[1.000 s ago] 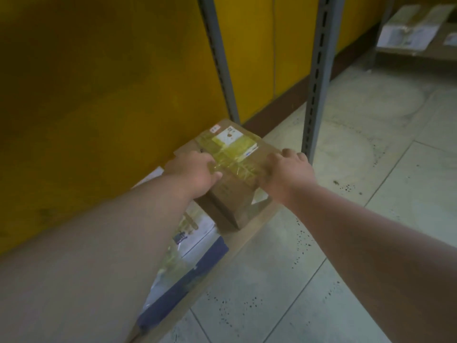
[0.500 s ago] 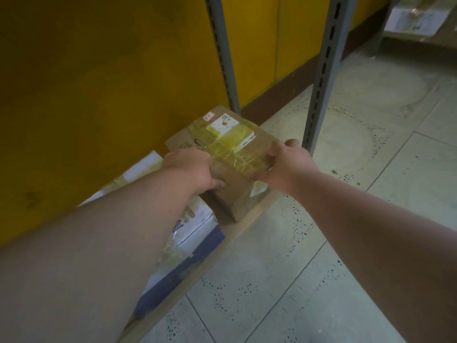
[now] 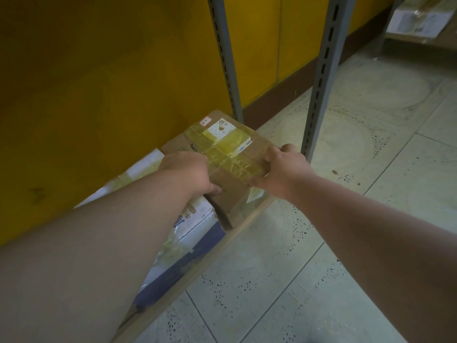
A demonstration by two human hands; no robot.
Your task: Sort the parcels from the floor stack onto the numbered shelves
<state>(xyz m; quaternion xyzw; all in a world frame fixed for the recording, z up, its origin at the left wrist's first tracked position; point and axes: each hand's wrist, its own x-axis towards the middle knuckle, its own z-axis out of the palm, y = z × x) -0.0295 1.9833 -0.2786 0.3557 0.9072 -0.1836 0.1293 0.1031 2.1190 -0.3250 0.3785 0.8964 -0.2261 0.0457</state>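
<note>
A brown cardboard parcel (image 3: 223, 144), wrapped in yellowish tape with white labels on top, sits on a low shelf board (image 3: 217, 246) next to the yellow wall. My left hand (image 3: 186, 172) grips its near left corner, thumb on the front face. My right hand (image 3: 284, 170) grips its right near corner, fingers curled over the top edge. Left of it lies a white and blue parcel (image 3: 195, 236), partly hidden under my left forearm.
Two grey slotted shelf uprights (image 3: 321, 78) rise behind and to the right of the parcel. Pale tiled floor (image 3: 346, 219) spreads to the right. Another shelf with taped parcels (image 3: 415, 21) stands at the far upper right.
The brown parcel has turned a little on the shelf, and both hands have shifted from its top to its near corners. The view has drawn slightly closer.
</note>
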